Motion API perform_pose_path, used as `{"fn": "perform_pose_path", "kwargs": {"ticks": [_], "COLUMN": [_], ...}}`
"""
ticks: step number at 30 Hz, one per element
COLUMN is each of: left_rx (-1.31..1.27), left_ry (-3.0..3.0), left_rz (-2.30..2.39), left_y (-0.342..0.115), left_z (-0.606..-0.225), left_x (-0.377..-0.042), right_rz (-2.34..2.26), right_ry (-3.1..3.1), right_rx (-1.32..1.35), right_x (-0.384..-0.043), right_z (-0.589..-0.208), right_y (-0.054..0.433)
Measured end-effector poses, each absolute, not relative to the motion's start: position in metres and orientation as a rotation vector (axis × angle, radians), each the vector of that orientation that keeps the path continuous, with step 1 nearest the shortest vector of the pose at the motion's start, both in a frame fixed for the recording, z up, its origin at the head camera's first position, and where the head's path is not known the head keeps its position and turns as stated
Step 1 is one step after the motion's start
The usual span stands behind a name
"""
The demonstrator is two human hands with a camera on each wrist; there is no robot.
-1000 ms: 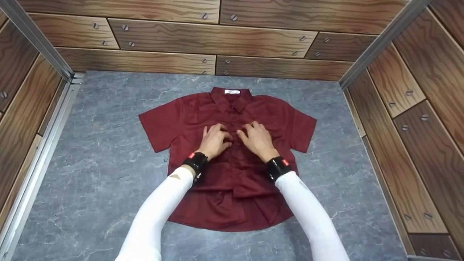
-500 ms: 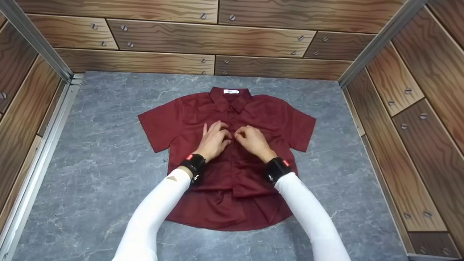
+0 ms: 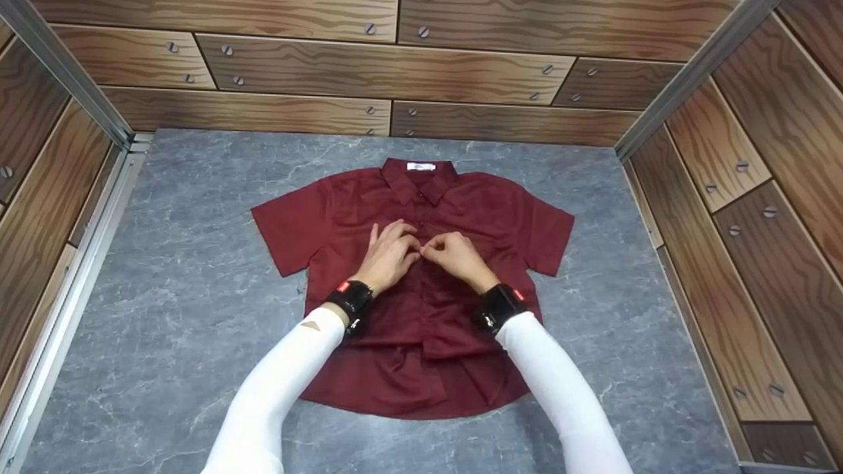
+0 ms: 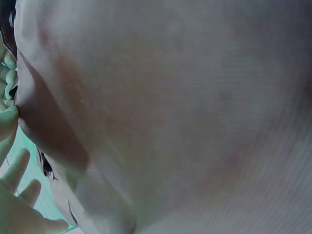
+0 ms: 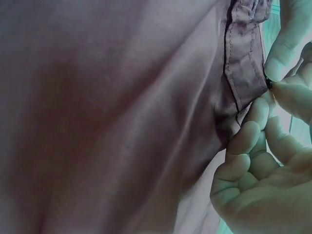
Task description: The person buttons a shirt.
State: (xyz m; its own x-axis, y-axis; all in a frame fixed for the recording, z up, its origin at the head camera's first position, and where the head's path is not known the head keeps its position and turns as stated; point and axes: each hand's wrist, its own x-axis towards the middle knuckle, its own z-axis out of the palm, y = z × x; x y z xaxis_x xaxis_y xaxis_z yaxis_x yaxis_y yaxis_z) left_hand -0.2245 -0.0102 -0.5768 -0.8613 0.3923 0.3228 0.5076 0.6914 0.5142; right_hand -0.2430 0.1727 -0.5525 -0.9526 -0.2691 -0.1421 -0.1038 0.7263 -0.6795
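A dark red short-sleeved button-up shirt [image 3: 369, 316] lies spread front up, collar away from me. My left hand [image 3: 388, 255] and right hand [image 3: 456, 255] meet at the middle of its front placket. In the left wrist view, thumb and finger of the left hand [image 4: 19, 195] pinch the cloth edge while the other fingers spread. Curled fingers of the right hand [image 5: 258, 185] meet the placket [image 5: 246, 63] in the right wrist view. There, a small dark button [image 5: 269, 84] shows between pinching fingertips. The exact grip of each hand is partly hidden.
The shirt lies on a grey marbled surface [image 3: 197, 316]. Wood-patterned panels [image 3: 388, 66] stand at the back and both sides. A metal rail [image 3: 72, 296] runs along the left edge. The lower front panels leave the back hem [image 3: 421, 401] exposed.
The right hand's fingers have drawn together into a pinch and moved slightly left, towards the left hand. The left hand has barely moved, and the shirt lies in the same place.
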Motion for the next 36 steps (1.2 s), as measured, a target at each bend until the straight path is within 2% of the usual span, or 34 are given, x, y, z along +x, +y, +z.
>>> {"fn": "perform_pose_path", "kwargs": {"ticks": [8,25,36], "left_rx": [-0.721,-0.517,-0.458], "left_ry": [-2.739,-2.840,-2.871], "left_rz": [-0.968,-1.259,-1.293], "left_y": [-0.011,-0.015,-0.016], "left_z": [-0.579,-0.584,-0.585], "left_x": [-0.226,-0.234,-0.236], "right_rz": [-1.104,-1.209,-0.972], "right_ry": [2.648,2.541,2.739], "right_rx": [-0.266,-0.254,-0.298], "right_x": [-0.243,-0.244,-0.241], "right_z": [-0.552,-0.557,-0.554], "right_y": [0.173,0.175,0.174]}}
